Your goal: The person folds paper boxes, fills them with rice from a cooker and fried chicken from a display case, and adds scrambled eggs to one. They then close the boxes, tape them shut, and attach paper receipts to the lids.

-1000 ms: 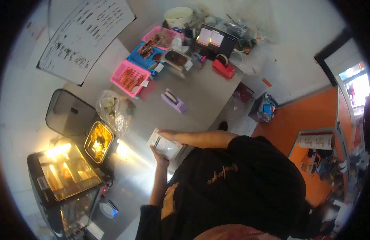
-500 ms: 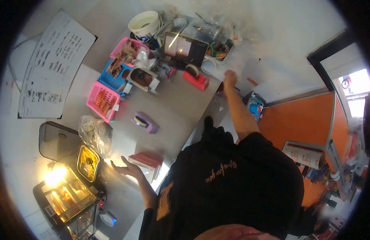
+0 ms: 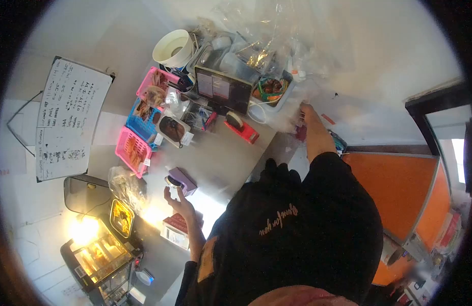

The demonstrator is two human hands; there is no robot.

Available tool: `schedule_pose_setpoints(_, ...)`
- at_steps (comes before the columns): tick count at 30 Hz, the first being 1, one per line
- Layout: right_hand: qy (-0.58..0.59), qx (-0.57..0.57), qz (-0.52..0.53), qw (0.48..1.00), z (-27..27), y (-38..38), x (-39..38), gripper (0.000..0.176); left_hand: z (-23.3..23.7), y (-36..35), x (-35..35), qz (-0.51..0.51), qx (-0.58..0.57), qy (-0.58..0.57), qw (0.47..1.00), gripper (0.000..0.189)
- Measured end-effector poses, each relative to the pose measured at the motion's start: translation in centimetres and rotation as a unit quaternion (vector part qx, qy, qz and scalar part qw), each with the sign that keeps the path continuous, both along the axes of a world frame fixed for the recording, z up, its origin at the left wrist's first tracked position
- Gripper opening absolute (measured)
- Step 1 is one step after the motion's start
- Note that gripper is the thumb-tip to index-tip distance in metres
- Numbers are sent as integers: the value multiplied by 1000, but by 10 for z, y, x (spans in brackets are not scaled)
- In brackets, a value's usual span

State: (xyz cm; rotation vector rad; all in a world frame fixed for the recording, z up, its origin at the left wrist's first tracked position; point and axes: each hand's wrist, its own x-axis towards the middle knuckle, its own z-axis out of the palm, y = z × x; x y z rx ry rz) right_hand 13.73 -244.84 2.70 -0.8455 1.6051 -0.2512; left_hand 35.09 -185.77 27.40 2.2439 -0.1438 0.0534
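Note:
My left hand (image 3: 181,203) is beside the purple tape dispenser (image 3: 182,179) on the metal counter (image 3: 220,153), its fingers apart and nothing visible between them. Off to the right, my right hand (image 3: 306,111) reaches past the counter's edge with its fingers curled. Blurred clear plastic and a dark pink item (image 3: 300,130) are close to it; what it grips is unclear. A red tape dispenser (image 3: 241,130) stands near the monitor (image 3: 223,89).
Pink (image 3: 132,151) and blue (image 3: 139,127) baskets, a metal tin (image 3: 173,131) and a white bucket (image 3: 173,48) line the counter's back. A lit glass warmer (image 3: 99,252) stands lower left. Red-and-white boxes (image 3: 176,229) lie near my left forearm. An orange panel (image 3: 389,188) is at right.
My left hand has moved up and right to the purple dispenser. My right hand has shifted slightly right and down, and the pink item now shows beside it. The view has turned a little.

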Motion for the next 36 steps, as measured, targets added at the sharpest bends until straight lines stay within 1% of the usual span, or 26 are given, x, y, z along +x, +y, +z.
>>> schedule_pose_setpoints(1, -16, -26, -9, 999, 6, 4, -2, 32, -5, 2, 1, 3, -4, 1, 1000, 54)
schedule_pose_setpoints(3, 42, -134, 44, 989, 13, 8, -11, 30, 0, -8, 1, -1, -7, 22, 1000, 55)
schedule_pose_setpoints(5, 114, -247, 102, 957, 26, 12, -24, 29, -4, -16, 5, -7, -22, 26, 999, 55)
schedule_pose_setpoints(6, 115, -279, 114, 946, 34, 12, -32, 28, -17, -16, 12, -11, -39, -4, 999, 52)
schedule_pose_setpoints(9, 64, -318, 143, 935, 68, 9, -47, 25, -21, -41, 20, -32, -91, -2, 995, 50)
schedule_pose_setpoints(10, 48, -325, 156, 931, 77, 6, -49, 24, -16, -53, 19, -80, -130, -18, 988, 48)
schedule_pose_setpoints(11, 38, -332, 162, 929, 81, 3, -61, 23, -20, -58, 22, -93, -117, -18, 989, 47)
schedule_pose_setpoints(13, 121, -415, 228, 872, 79, -9, -75, 19, -30, -66, 27, -119, -90, -18, 989, 45)
schedule_pose_setpoints(14, 158, -454, 263, 837, 82, -10, -76, 17, -9, -82, 16, -109, -60, -18, 992, 40)
schedule_pose_setpoints(15, 63, -369, 166, 913, 85, -9, -78, 16, -8, -86, 16, -123, -47, -19, 991, 39)
schedule_pose_setpoints(16, -35, -273, 64, 959, 92, -8, -76, 14, -6, -90, 16, -135, -35, -21, 990, 39)
schedule_pose_setpoints(17, -134, -170, -38, 976, 99, -6, -74, 13, -4, -94, 16, -146, -22, -23, 989, 39)
schedule_pose_setpoints(20, -291, 19, -125, 948, 107, 0, -79, 13, 5, -126, 9, -200, -55, -1, 978, 35)
schedule_pose_setpoints(22, -260, 43, -93, 960, 108, 6, -77, 18, 13, -166, 2, -316, -50, -6, 947, 31)
schedule_pose_setpoints(23, -248, 51, -79, 964, 109, 7, -72, 21, 14, -189, -5, -403, -28, -28, 914, 30)
schedule_pose_setpoints(25, -266, -18, -30, 963, 113, 23, -65, 25, 25, -246, -27, -561, 1, -68, 825, 30)
schedule_pose_setpoints(26, -203, -20, 38, 978, 53, -3, -64, 29, 33, -278, -43, -635, 5, -88, 767, 32)
schedule_pose_setpoints(27, -189, -3, 35, 981, -2, -23, -73, 33, 28, -308, -57, -676, -7, -61, 734, 36)
schedule_pose_setpoints(28, -36, -268, 298, 915, -27, -23, -66, 35, 17, -335, -70, -719, -15, -36, 694, 41)
schedule_pose_setpoints(29, 228, -531, 399, 712, -50, -24, -59, 37, 5, -365, -81, -742, 10, -9, 671, 51)
schedule_pose_setpoints(30, 237, -500, 358, 752, -48, -21, -54, 33, -12, -393, -91, -760, 41, 18, 649, 62)
schedule_pose_setpoints(32, 152, -365, 261, 881, -48, -10, -47, 31, -70, -442, -105, -759, 82, -67, 642, 76)
schedule_pose_setpoints(33, 101, -277, 198, 935, -55, -7, -42, 32, -85, -457, -111, -749, 101, -105, 646, 83)
schedule_pose_setpoints(34, 61, -185, 128, 972, -69, -10, -35, 34, -84, -469, -120, -748, 145, -112, 639, 87)
schedule_pose_setpoints(35, 40, -88, 55, 994, -95, -17, -30, 38, -80, -483, -131, -742, 186, -118, 633, 91)
schedule_pose_setpoints(36, 150, -335, 240, 899, -83, -8, -31, 34, -77, -493, -139, -734, 229, -124, 627, 95)
